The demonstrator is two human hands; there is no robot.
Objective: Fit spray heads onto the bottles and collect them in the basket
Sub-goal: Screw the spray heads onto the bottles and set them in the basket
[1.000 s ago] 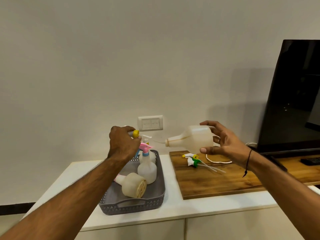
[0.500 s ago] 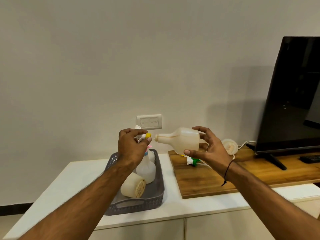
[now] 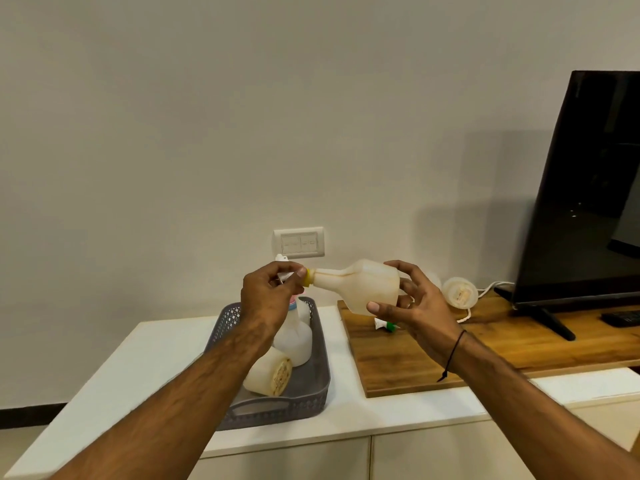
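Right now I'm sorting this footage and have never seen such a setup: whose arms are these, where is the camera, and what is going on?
There is no machine here. A person wears a wide-angle camera on the head, looking down at their own bare hands. The right hand holds a pale plastic bottle on its side in the air. The left hand holds a spray head with a yellow collar at the bottle's neck. Below, a grey basket on the white cabinet top holds more bottles, one lying down. A wooden board to the right carries another spray head with a green collar. A dark television stands further right.
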